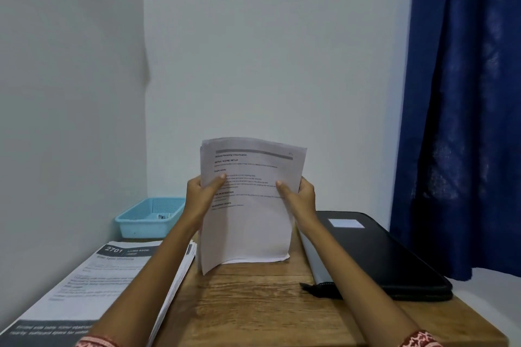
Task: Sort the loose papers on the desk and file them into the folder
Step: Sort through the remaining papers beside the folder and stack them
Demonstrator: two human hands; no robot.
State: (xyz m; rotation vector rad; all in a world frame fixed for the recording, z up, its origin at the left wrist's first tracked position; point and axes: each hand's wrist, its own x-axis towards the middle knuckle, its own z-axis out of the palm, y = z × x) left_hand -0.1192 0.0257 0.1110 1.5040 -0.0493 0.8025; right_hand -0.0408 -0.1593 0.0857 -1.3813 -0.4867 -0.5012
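Midway, seemingly: both hands, left hand [201, 194] and right hand [300, 196], grasp a sheaf of papers [248, 205] upright at centre frame; another stack [93, 284] waits lower left, and the black folder [377, 251] at right looks closed.

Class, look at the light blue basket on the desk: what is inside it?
The light blue basket holds one small pale item, too blurred to identify; its near wall hides the rest.

The desk [253, 304] is grained wood with a matt finish. The sheets [248, 222] are thin matt paper; the tray [146, 222] is perforated light-blue plastic. The folder [380, 256] looks smooth black, the curtain [462, 110] blue cloth.
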